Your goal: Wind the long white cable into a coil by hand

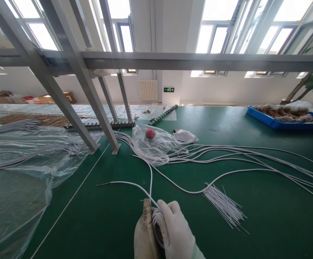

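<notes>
Both my hands wear pale work gloves and meet at the bottom middle of the view. My left hand (145, 237) is wrapped against the left side of a small coil of white cable (158, 217). On the coil's other side, my right hand (178, 230) presses with its fingers closed round it. One loose cable end (124, 182) curves up and left from the coil, its tip dark and bare. A second length (151, 180) runs up toward the cable bundle on the table. The lower part of the coil is hidden by the gloves.
Long white cables (216, 149) stretch across the green table (105, 223). Cut white ties (223, 205) lie at the right. A red round object (150, 133) sits in clear plastic. Grey metal posts (99, 111) stand at the left; a blue tray (277, 123) is at the far right.
</notes>
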### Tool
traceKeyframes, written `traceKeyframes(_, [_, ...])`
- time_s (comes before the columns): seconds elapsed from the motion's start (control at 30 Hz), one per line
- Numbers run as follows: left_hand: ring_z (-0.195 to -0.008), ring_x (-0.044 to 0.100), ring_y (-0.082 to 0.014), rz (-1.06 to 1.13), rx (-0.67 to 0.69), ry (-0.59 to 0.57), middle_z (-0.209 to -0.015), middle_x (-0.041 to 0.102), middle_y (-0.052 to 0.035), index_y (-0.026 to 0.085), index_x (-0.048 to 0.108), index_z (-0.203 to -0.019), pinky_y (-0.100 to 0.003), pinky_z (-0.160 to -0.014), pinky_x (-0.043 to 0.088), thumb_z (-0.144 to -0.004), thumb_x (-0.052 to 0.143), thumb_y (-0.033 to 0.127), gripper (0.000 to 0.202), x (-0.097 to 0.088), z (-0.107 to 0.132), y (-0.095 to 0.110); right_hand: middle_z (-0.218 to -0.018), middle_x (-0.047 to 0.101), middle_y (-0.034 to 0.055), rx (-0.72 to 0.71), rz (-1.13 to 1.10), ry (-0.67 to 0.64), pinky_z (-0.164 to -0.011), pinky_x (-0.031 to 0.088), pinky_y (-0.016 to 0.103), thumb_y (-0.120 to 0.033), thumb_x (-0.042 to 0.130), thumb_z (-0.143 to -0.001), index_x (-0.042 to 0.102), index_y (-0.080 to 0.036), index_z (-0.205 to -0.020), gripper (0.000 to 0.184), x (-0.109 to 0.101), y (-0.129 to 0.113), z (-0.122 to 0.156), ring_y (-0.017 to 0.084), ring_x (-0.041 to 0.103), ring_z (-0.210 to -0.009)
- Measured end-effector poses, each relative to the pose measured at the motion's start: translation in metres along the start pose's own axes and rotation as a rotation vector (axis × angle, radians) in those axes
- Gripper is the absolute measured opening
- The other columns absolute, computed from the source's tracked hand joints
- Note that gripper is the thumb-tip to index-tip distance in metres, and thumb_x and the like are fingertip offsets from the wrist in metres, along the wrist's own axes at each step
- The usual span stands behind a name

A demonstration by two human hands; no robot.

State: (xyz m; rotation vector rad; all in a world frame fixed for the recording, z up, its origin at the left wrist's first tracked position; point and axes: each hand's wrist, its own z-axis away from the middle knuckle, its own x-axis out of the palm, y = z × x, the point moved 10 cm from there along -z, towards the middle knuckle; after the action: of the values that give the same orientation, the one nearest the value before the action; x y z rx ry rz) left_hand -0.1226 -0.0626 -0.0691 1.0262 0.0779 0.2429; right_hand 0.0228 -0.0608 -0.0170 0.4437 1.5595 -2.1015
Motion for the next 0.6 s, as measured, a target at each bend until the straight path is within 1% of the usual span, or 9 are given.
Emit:
traceKeyframes(0.1, [-0.094, 0.071, -0.0379, 0.02, -0.045, -0.036, -0.08, 0.075, -0.0069, 0.024, 0.068, -0.07, -0.052, -0.09, 0.059, -0.061, 0.096, 0.024, 0.03, 0.007, 0.001, -0.001, -0.12, 0.066, 0.0157, 0.007, 0.033, -0.036, -0.091, 0.061, 0.05, -0.025, 0.066, -0.09, 0.066, -0.019, -0.137, 0.048, 0.001, -0.005, -0.001, 0.036, 0.069, -0.106])
traceKeyframes(0.2, [-0.101, 0.072, -0.0373, 0.106, -0.11, -0.103, -0.09, 0.076, -0.0097, 0.026, 0.072, -0.084, -0.052, -0.091, 0.06, -0.078, 0.084, 0.038, 0.019, 0.018, 0.006, 0.002, -0.12, 0.066, 0.0171, -0.012, 0.028, -0.023, -0.092, 0.061, 0.048, -0.021, 0.049, -0.099, 0.061, -0.016, -0.145, 0.047, -0.004, -0.01, -0.002, 0.034, 0.07, -0.106])
traceKeyframes(0.3, [-0.103, 0.073, -0.0336, 0.363, -0.255, -0.105, -0.099, 0.076, -0.0099, 0.026, 0.071, -0.092, -0.049, -0.098, 0.059, -0.085, 0.077, 0.035, 0.013, 0.024, 0.014, -0.003, -0.128, 0.068, 0.0131, -0.018, -0.091, 0.019, -0.1, 0.059, 0.042, -0.024, 0.041, -0.104, 0.041, -0.021, -0.161, 0.057, -0.009, -0.01, 0.0, 0.029, 0.069, -0.115])
traceKeyframes(0.37, [-0.103, 0.074, -0.032, 0.49, -0.312, -0.065, -0.102, 0.076, -0.0103, 0.026, 0.068, -0.093, -0.047, -0.1, 0.059, -0.086, 0.076, 0.029, 0.011, 0.025, 0.017, -0.007, -0.132, 0.068, 0.0108, 0.05, -0.156, 0.009, -0.103, 0.057, 0.041, -0.027, 0.049, -0.102, 0.024, -0.023, -0.167, 0.069, -0.007, -0.002, 0.001, 0.028, 0.068, -0.12])
traceKeyframes(0.4, [-0.104, 0.073, -0.0323, 0.505, -0.311, -0.052, -0.104, 0.075, -0.0108, 0.026, 0.067, -0.096, -0.048, -0.1, 0.059, -0.087, 0.074, 0.026, 0.011, 0.025, 0.017, -0.008, -0.136, 0.067, 0.0107, 0.092, -0.149, -0.009, -0.105, 0.056, 0.042, -0.029, 0.054, -0.101, 0.021, -0.023, -0.167, 0.075, -0.006, 0.002, 0.001, 0.029, 0.067, -0.123])
traceKeyframes(0.43, [-0.106, 0.073, -0.0331, 0.502, -0.302, -0.034, -0.106, 0.075, -0.0112, 0.026, 0.066, -0.098, -0.049, -0.1, 0.059, -0.088, 0.073, 0.026, 0.013, 0.024, 0.017, -0.009, -0.141, 0.064, 0.0111, 0.115, -0.116, -0.026, -0.108, 0.055, 0.043, -0.031, 0.057, -0.099, 0.023, -0.022, -0.167, 0.076, -0.005, 0.005, 0.002, 0.03, 0.065, -0.127])
traceKeyframes(0.5, [-0.111, 0.071, -0.0347, 0.492, -0.279, -0.002, -0.109, 0.075, -0.0107, 0.027, 0.066, -0.105, -0.052, -0.1, 0.059, -0.088, 0.073, 0.027, 0.018, 0.025, 0.017, -0.012, -0.149, 0.059, 0.0128, 0.108, -0.013, -0.055, -0.113, 0.05, 0.047, -0.035, 0.057, -0.1, 0.037, -0.019, -0.162, 0.067, -0.003, 0.004, 0.003, 0.033, 0.058, -0.135])
traceKeyframes(0.53, [-0.114, 0.07, -0.0349, 0.492, -0.26, 0.014, -0.111, 0.074, -0.01, 0.028, 0.066, -0.107, -0.053, -0.101, 0.059, -0.089, 0.072, 0.028, 0.019, 0.025, 0.018, -0.012, -0.15, 0.058, 0.0142, 0.099, 0.032, -0.068, -0.115, 0.048, 0.048, -0.035, 0.054, -0.102, 0.044, -0.016, -0.158, 0.06, -0.003, 0.003, 0.003, 0.033, 0.057, -0.137])
traceKeyframes(0.6, [-0.115, 0.07, -0.0339, 0.519, -0.224, 0.029, -0.113, 0.074, -0.0089, 0.028, 0.066, -0.106, -0.051, -0.1, 0.059, -0.09, 0.072, 0.03, 0.017, 0.027, 0.019, -0.011, -0.15, 0.058, 0.0175, 0.103, 0.081, -0.075, -0.117, 0.046, 0.05, -0.033, 0.047, -0.106, 0.048, -0.012, -0.156, 0.054, -0.002, 0.001, 0.004, 0.034, 0.056, -0.138])
